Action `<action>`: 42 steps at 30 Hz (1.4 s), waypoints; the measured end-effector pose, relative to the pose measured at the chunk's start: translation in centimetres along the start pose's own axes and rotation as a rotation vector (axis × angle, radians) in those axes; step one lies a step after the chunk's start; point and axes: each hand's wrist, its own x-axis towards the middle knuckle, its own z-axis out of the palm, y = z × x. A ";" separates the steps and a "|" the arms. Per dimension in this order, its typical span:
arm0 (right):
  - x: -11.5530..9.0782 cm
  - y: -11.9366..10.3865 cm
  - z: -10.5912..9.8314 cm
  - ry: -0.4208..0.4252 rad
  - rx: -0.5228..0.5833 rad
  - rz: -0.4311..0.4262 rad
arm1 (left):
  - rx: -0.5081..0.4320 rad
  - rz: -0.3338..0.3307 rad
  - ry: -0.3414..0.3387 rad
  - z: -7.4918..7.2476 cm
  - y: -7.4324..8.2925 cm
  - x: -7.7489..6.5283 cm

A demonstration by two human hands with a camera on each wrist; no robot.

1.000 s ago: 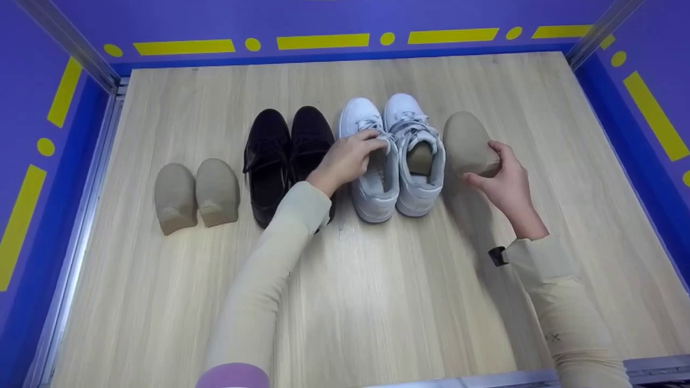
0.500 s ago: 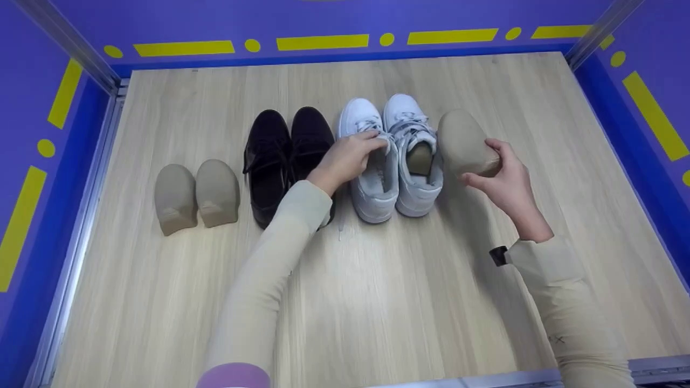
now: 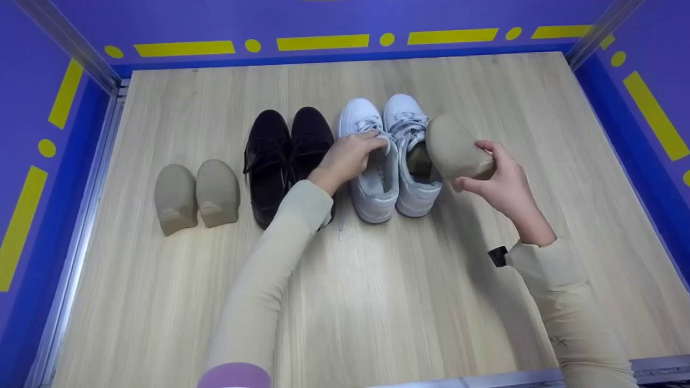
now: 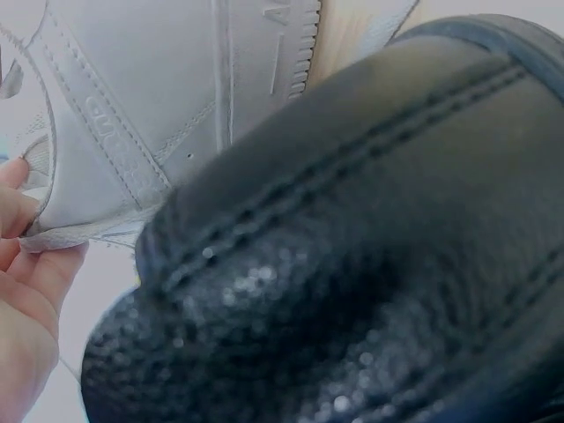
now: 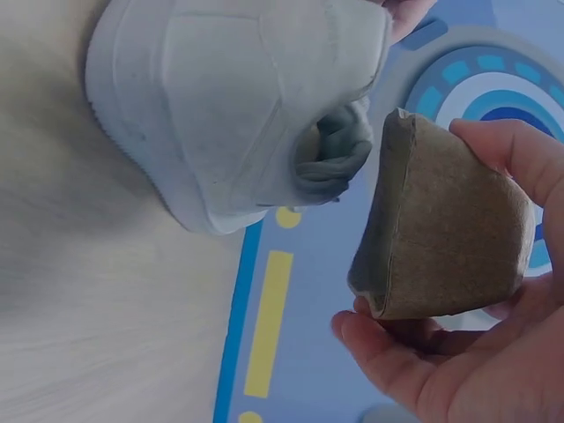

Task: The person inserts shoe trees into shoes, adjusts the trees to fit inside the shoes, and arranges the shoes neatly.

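Note:
My left hand point(image 3: 347, 157) pinches the upper edge of the left white sneaker point(image 3: 357, 112) near its laces; the left wrist view shows the fingers point(image 4: 55, 273) at that sneaker's collar. My right hand point(image 3: 506, 186) grips the blunt end of a beige shoe insert point(image 3: 455, 144) between thumb and fingers. Raised and tilted, the insert overlaps the right side of the right white sneaker point(image 3: 401, 108) in the head view. In the right wrist view, a gap separates the insert point(image 5: 458, 225) from this sneaker point(image 5: 211, 106). An olive-tan patch shows inside its opening; what it is, I cannot tell.
Two black lace-up shoes point(image 3: 268, 126) stand left of the sneakers, partly behind my left forearm. Two more beige inserts point(image 3: 176, 194) lie farther left. Blue panels point(image 3: 323, 21) with yellow marks border the wooden board point(image 3: 345, 302) at the back and sides.
My right hand has carried the beige insert leftward, from beside the right white sneaker to partly over it, tilting it more. My left hand and the other shoes have kept their places.

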 end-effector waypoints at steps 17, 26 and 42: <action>-0.8 -0.8 0.3 -0.055 0.036 -0.060 | 0.009 -0.015 0.008 0.0 0.0 0.1; -1.4 -1.3 0.5 -0.089 0.037 -0.095 | -0.010 -0.003 0.021 0.1 -0.1 0.1; -2.1 -2.6 1.1 -0.165 0.009 -0.143 | -0.124 -0.051 -0.016 -0.4 -0.4 0.5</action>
